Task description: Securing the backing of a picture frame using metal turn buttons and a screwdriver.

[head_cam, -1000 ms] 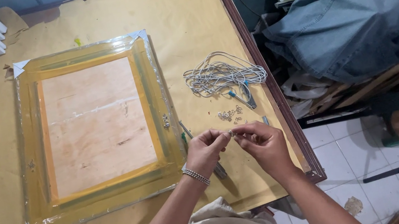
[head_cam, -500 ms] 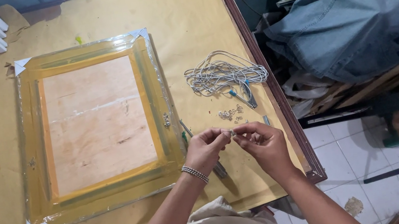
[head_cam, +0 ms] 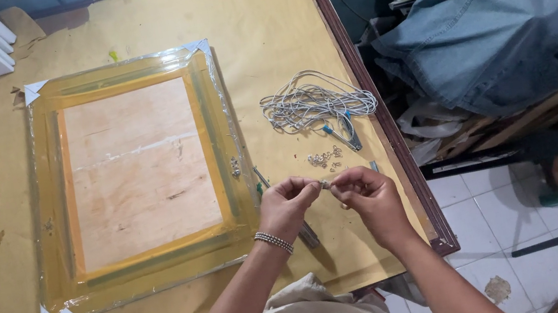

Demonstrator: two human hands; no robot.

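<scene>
Fingertips of your left hand [head_cam: 288, 204] and right hand [head_cam: 370, 198] meet over the paper-covered table [head_cam: 121, 24], both pinched shut on a tiny metal fitting [head_cam: 325, 184] held between them, too small to tell apart further. Just beyond your hands lie a scatter of small metal pieces [head_cam: 325, 158], blue-handled pliers [head_cam: 343, 134] and a coil of pale cord [head_cam: 312, 103]. To your left, the plastic-wrapped picture frame [head_cam: 135, 177] lies face down, and a screwdriver [head_cam: 288, 211] rests under your left hand.

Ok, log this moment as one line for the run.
left hand + right hand: pinching small metal piece | wrapped frame: flat, left of hands | wire coil: beyond hands
</scene>
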